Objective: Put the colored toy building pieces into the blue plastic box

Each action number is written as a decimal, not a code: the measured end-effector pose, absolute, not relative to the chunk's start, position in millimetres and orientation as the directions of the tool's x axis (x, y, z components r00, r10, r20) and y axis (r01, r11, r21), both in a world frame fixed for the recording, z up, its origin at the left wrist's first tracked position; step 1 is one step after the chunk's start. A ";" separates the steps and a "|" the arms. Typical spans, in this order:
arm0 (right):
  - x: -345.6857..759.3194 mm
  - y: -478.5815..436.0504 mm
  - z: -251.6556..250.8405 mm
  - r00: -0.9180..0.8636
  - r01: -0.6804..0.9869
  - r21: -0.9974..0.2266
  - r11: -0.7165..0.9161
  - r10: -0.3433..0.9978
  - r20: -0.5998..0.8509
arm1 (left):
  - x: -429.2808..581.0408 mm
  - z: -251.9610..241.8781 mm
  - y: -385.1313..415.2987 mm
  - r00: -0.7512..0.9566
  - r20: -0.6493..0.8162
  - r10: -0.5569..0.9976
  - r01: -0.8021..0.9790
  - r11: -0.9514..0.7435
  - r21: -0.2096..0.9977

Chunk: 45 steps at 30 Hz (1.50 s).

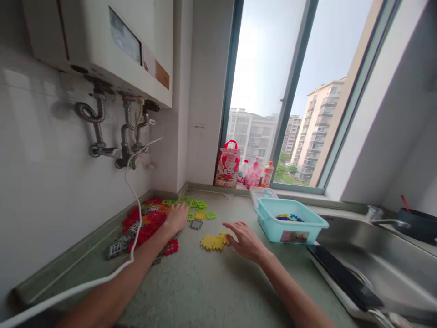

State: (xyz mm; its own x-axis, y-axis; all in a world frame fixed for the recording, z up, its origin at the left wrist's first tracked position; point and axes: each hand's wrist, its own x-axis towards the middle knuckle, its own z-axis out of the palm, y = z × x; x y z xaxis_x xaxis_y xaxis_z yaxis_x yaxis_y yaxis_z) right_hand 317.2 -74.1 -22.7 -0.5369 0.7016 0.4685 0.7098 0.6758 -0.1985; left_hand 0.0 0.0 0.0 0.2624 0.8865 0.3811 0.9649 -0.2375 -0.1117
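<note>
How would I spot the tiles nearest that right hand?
Start at the big window, then drop to the turquoise bin on the counter. Just left of it, at the fingertips of the right hand, lie joined toothed tiles. They are a yellow cluster lying alone, apart from the red pile.

The left hand point(176, 217) lies flat on a heap of red, green and grey toy tiles point(150, 223). The right hand point(246, 240), fingers spread, touches yellow tiles point(214, 241) on the counter point(205, 287), near a turquoise bin point(290, 225).
</note>
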 end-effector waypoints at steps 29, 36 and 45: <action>298.3 -72.9 -28.7 -0.616 0.560 -0.429 0.709 0.702 0.357 | 6.4 7.8 -21.9 0.712 0.462 0.529 0.482 -0.847 0.225; 301.5 -71.1 -28.3 -0.564 0.627 -0.394 0.672 0.740 0.366 | 20.7 -10.4 -23.8 0.784 0.290 0.549 0.441 -0.821 0.364; 306.7 -73.3 -23.4 -0.576 0.636 -0.360 0.682 0.730 0.366 | 26.1 -14.2 -29.5 0.768 0.290 0.571 0.470 -0.810 0.351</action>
State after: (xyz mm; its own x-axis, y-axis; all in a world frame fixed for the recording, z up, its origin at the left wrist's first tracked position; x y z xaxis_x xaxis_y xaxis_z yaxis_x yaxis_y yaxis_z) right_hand 306.7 -73.3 -23.4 -0.5763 0.7305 0.3664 0.6363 0.6824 -0.3598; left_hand 26.1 -29.5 -14.2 0.7681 0.5710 0.2897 0.4698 -0.8100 0.3510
